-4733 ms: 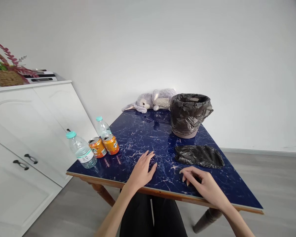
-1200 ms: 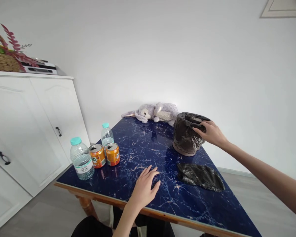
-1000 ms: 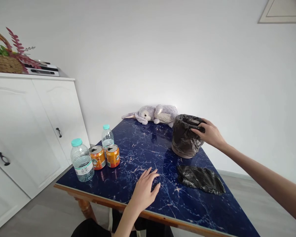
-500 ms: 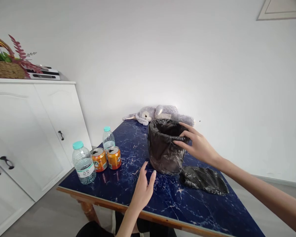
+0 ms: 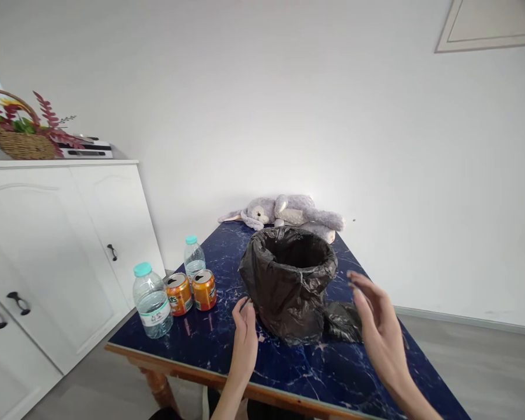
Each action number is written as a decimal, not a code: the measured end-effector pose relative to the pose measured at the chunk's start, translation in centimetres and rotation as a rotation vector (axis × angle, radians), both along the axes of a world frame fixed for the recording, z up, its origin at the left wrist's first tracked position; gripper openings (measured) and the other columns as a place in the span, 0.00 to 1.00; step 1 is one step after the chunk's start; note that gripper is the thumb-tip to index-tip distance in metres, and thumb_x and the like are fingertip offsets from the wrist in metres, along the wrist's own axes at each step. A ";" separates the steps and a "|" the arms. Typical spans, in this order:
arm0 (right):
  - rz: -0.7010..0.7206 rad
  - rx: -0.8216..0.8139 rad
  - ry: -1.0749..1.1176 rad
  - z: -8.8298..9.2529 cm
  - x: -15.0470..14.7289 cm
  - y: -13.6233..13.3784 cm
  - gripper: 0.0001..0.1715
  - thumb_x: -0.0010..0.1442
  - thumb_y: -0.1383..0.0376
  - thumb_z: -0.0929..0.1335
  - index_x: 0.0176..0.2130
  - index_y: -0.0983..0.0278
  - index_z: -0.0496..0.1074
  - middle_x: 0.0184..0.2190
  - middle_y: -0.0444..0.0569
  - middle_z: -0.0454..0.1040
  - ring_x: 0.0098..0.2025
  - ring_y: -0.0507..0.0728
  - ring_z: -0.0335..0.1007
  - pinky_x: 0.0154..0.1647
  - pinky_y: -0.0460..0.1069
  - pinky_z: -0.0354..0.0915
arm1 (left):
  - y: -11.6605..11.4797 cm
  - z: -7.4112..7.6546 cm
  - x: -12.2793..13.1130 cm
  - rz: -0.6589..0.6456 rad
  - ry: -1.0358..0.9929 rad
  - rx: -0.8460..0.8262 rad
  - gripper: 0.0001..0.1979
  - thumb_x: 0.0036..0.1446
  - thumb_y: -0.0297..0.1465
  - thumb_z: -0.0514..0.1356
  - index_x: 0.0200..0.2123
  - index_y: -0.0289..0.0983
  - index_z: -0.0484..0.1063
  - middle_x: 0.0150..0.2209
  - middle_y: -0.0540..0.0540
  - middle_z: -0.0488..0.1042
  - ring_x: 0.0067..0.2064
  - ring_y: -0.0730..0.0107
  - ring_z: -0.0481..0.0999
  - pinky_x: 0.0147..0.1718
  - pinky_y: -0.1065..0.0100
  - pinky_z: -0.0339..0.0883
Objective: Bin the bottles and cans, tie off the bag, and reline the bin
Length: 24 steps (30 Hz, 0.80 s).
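Note:
A trash bin lined with a black plastic bag [image 5: 289,297] stands upright on the table, the bag folded over its rim. My left hand [image 5: 245,335] is at the bin's lower left side, fingers stretched out; whether it touches the bag I cannot tell. To the right of the bin, my right hand [image 5: 378,321] hangs apart from it with fingers spread and nothing in them. A second black plastic bag [image 5: 343,321] lies flat on the table beside the bin, partly hidden behind my right hand.
On the table's [image 5: 227,245] left stand a large water bottle [image 5: 152,303], a smaller bottle [image 5: 194,255] and two orange cans [image 5: 179,294]. A grey plush rabbit [image 5: 289,213] lies at the back against the wall. A white cabinet [image 5: 83,245] with a flower basket [image 5: 28,143] is on the left.
My right hand has let go of the bag's rim and drawn back to the right. The lined bin now sits nearer to me. My left hand has moved slightly left.

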State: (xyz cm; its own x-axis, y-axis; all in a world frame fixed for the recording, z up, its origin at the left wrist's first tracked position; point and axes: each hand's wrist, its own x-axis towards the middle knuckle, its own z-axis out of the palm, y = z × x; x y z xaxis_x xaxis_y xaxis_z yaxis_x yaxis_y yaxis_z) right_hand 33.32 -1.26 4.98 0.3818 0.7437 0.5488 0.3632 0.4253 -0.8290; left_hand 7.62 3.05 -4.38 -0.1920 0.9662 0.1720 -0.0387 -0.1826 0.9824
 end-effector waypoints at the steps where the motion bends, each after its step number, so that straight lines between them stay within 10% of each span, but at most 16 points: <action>1: -0.051 -0.078 0.059 -1.8 0.2 -0.4 0.27 0.71 0.44 0.64 0.56 0.58 0.73 0.59 0.55 0.76 0.60 0.65 0.74 0.60 0.57 0.71 | -0.8 0.0 0.0 0.005 0.041 0.008 0.30 0.72 0.55 0.49 0.66 0.44 0.53 0.69 0.33 0.66 0.70 0.53 0.68 0.66 0.49 0.66; 6: 0.268 -0.400 0.045 -8.2 1.6 -1.6 0.33 0.69 0.36 0.62 0.34 0.60 0.73 0.27 0.48 0.77 0.29 0.58 0.73 0.33 0.50 0.68 | -5.4 3.2 -3.0 0.122 0.583 0.252 0.23 0.75 0.42 0.52 0.68 0.43 0.54 0.67 0.33 0.66 0.66 0.51 0.71 0.62 0.44 0.69; 10: 0.369 -0.520 0.056 -10.0 2.4 -1.5 0.33 0.68 0.35 0.62 0.34 0.60 0.71 0.18 0.41 0.69 0.19 0.55 0.66 0.27 0.49 0.64 | -6.2 10.2 -8.7 0.490 0.981 0.671 0.18 0.70 0.33 0.61 0.60 0.40 0.64 0.56 0.35 0.72 0.61 0.49 0.73 0.61 0.44 0.67; 15: 0.347 -0.539 0.005 -11.0 2.7 -1.3 0.33 0.68 0.35 0.63 0.36 0.60 0.72 0.17 0.39 0.67 0.19 0.54 0.66 0.28 0.48 0.64 | -4.3 17.6 -15.0 0.818 1.215 0.680 0.16 0.69 0.36 0.59 0.57 0.36 0.68 0.56 0.30 0.70 0.63 0.42 0.69 0.62 0.41 0.62; 24: 0.384 -0.531 0.017 -11.3 2.5 -1.2 0.35 0.67 0.33 0.62 0.36 0.60 0.72 0.19 0.42 0.70 0.22 0.57 0.70 0.29 0.50 0.65 | -2.8 18.1 -19.6 0.753 1.469 0.173 0.26 0.73 0.43 0.49 0.65 0.34 0.64 0.46 0.36 0.83 0.43 0.45 0.82 0.42 0.55 0.70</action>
State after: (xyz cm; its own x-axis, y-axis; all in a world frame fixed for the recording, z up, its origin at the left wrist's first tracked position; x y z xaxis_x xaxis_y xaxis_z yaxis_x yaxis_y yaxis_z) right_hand 35.84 -2.44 -6.32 0.0408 0.9970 0.0659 0.2516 0.0536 -0.9664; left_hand -12.01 0.22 13.76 -0.1640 0.6893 0.7056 0.9838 0.1668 0.0658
